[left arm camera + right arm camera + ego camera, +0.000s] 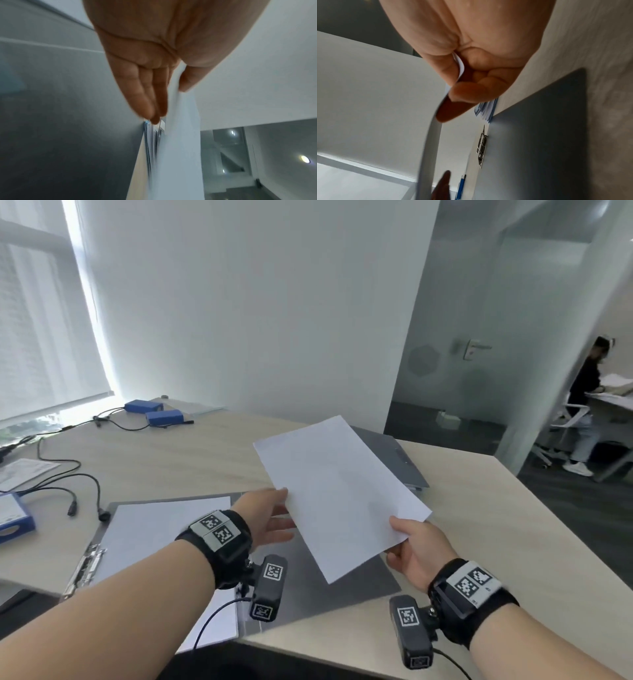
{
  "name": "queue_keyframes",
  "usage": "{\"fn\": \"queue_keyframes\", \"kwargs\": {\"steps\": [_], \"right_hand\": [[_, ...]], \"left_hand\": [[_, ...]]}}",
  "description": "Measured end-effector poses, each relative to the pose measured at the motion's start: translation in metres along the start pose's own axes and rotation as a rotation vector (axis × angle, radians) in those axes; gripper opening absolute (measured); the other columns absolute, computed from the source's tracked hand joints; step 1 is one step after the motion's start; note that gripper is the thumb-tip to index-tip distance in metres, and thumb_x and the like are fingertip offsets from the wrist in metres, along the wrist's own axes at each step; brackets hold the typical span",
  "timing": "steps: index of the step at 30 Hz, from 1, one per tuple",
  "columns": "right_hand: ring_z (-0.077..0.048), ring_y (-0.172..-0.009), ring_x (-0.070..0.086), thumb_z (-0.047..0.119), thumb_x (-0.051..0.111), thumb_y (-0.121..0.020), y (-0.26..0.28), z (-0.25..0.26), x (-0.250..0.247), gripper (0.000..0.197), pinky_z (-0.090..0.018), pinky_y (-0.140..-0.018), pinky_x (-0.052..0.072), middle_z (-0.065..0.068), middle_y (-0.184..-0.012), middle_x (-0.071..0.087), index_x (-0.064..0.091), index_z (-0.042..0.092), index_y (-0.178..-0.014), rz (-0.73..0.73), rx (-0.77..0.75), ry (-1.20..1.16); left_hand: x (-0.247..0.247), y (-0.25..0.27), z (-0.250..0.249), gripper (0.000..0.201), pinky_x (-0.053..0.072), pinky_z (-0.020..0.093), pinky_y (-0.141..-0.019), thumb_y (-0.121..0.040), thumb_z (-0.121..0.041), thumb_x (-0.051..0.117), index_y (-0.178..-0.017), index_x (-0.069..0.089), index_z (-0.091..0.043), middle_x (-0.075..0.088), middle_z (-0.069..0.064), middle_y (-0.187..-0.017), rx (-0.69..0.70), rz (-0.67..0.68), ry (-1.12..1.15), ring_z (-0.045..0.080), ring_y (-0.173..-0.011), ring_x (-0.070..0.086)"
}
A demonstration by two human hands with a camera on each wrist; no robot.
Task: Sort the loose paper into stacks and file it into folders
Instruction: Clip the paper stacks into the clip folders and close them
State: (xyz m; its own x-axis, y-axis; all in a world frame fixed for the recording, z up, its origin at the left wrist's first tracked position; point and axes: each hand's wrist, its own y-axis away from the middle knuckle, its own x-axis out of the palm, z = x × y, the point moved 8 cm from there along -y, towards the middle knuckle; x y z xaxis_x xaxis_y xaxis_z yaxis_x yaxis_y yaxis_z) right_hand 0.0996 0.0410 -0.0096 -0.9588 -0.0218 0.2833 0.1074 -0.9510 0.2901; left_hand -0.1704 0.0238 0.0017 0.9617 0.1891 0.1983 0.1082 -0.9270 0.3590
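Observation:
A white sheaf of paper [342, 494] hangs tilted in the air over an open grey folder [325, 594] on the table. My left hand [284, 508] holds its left edge, thumb on top and straight fingers [147, 94] beneath. My right hand [404, 539] pinches the near right corner [460, 66] between thumb and curled fingers. The folder's left half carries white sheets [161, 529] by a metal clip [85, 566]. A closed grey folder [400, 460] lies behind the held paper, partly hidden by it.
Two blue boxes [154, 412] with black cables [68, 474] lie at the far left of the light wooden table [479, 508]. Another blue box [13, 515] and a printed sheet [24, 470] sit at the left edge. A person [585, 392] stands beyond the glass partition.

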Motion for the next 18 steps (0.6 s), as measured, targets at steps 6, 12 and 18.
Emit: {"fn": "queue_keyframes", "kwargs": {"steps": [6,12,18], "right_hand": [[-0.027,-0.067,0.062,0.029,0.054,-0.091,0.000,-0.009,-0.022,0.028,-0.032,-0.062,0.050,-0.011,-0.093,0.068,0.065,0.012,-0.111,0.047,0.148,0.114],[-0.028,-0.081,0.072,0.036,0.055,-0.098,-0.013,-0.014,-0.028,0.033,-0.033,-0.062,0.054,-0.013,-0.114,0.075,0.061,0.013,-0.122,0.116,0.273,0.369],[-0.023,-0.072,0.069,0.026,0.069,-0.092,-0.041,-0.022,0.002,0.030,-0.025,-0.049,0.048,-0.008,-0.098,0.075,0.067,0.014,-0.120,0.188,0.258,0.642]], "left_hand": [[-0.022,-0.015,0.019,0.019,0.053,0.026,-0.044,-0.100,-0.001,0.046,-0.111,0.062,-0.004,0.071,0.010,-0.087,-0.093,-0.085,-0.123,0.021,-0.058,0.071],[-0.053,-0.018,0.041,0.010,0.050,0.026,-0.040,-0.099,0.000,0.050,-0.100,0.059,-0.003,0.068,0.011,-0.071,-0.246,-0.035,-0.372,0.023,-0.050,0.065],[-0.067,-0.017,0.048,0.012,0.050,0.027,-0.038,-0.100,0.002,0.048,-0.106,0.057,0.001,0.067,0.019,-0.081,-0.293,-0.028,-0.462,0.026,-0.049,0.065]]}}
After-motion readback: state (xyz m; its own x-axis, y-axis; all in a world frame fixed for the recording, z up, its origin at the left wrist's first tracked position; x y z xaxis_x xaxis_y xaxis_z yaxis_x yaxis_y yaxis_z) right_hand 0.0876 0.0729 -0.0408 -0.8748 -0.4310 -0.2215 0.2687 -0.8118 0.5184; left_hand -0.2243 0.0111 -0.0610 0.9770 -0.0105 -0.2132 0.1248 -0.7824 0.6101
